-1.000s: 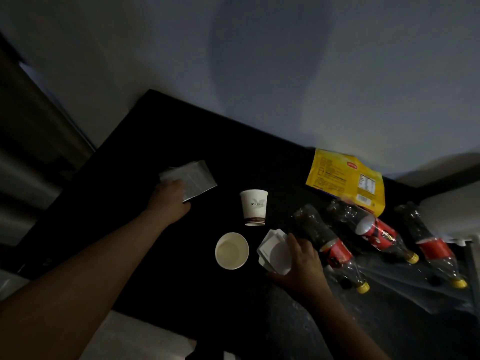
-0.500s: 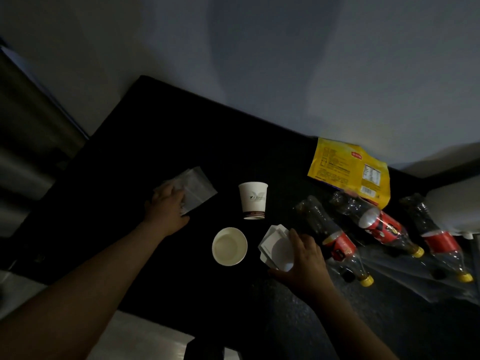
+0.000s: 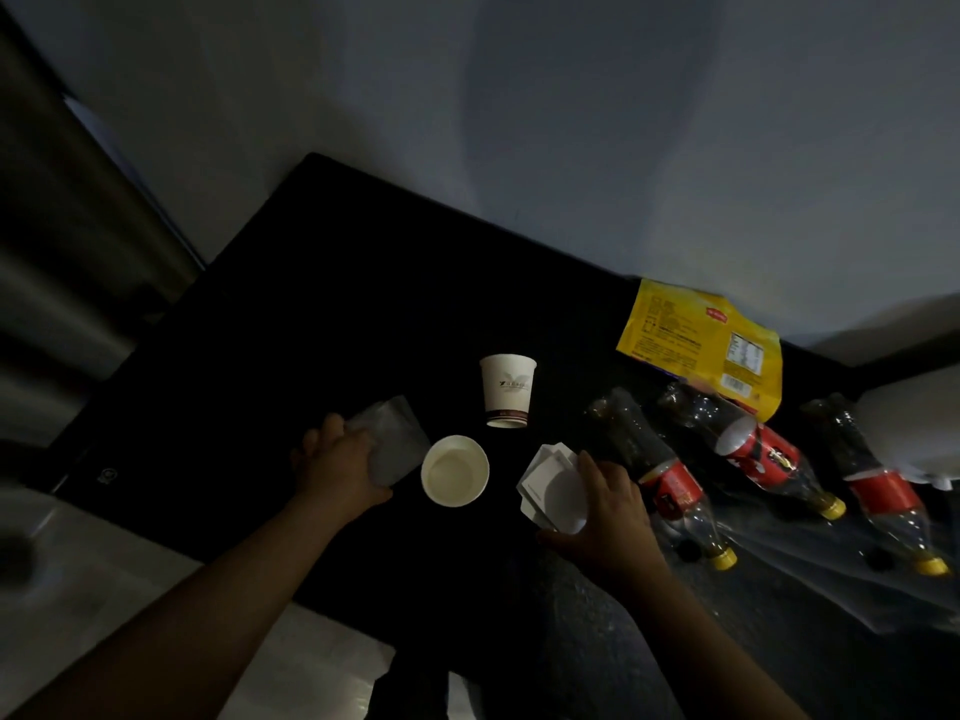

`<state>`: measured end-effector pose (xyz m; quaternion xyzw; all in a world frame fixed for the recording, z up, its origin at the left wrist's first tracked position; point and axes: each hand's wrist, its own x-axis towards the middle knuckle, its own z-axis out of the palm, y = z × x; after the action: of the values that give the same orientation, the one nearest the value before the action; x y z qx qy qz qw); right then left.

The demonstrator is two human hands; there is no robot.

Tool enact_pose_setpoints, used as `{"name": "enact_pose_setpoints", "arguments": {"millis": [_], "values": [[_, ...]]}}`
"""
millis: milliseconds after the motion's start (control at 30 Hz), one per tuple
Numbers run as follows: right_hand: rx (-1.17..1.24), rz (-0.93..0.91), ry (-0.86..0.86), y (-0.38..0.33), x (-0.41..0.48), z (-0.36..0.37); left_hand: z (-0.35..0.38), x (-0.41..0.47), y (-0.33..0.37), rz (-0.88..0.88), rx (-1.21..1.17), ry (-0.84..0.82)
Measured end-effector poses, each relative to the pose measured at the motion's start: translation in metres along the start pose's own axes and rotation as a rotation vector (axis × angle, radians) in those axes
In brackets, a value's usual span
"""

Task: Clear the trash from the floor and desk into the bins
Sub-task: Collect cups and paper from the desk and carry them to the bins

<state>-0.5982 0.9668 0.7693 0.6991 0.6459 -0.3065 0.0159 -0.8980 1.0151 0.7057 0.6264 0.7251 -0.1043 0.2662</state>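
Note:
On the black desk (image 3: pixel 291 304) my left hand (image 3: pixel 337 467) grips a clear plastic wrapper (image 3: pixel 392 441) just left of an upright paper cup (image 3: pixel 455 470) seen from above. My right hand (image 3: pixel 605 506) holds a small stack of white paper pieces (image 3: pixel 550 485) right of that cup. A second paper cup (image 3: pixel 507 389) stands upside down behind them. Three empty cola bottles with red labels lie to the right: one (image 3: pixel 660 475) beside my right hand, one (image 3: pixel 748 444) further back, one (image 3: pixel 878 480) at the far right. A yellow snack bag (image 3: pixel 701 340) lies near the wall.
A pale wall (image 3: pixel 571 122) runs behind the desk. A curtain or dark panel (image 3: pixel 67 226) stands at the left. Clear plastic sheeting (image 3: pixel 831 574) lies under the bottles. Light floor (image 3: pixel 104 579) shows at the lower left, and a white rounded object (image 3: pixel 914 418) sits at the far right edge.
My left hand has pulled the clear wrapper toward me and to the right, up beside the upright cup. My right hand stays on the white paper stack.

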Motion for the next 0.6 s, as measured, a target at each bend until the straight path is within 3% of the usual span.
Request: {"name": "enact_pose_setpoints", "arguments": {"millis": [333,600], "values": [[0.016,-0.005,0.022,0.025,-0.023,-0.004,0.011,-0.006,0.011,-0.001,-0.05,0.023],[0.011,-0.016,0.038,0.036,-0.029,-0.004,0.026,-0.037,0.004,-0.183,-0.168,0.0]]}}
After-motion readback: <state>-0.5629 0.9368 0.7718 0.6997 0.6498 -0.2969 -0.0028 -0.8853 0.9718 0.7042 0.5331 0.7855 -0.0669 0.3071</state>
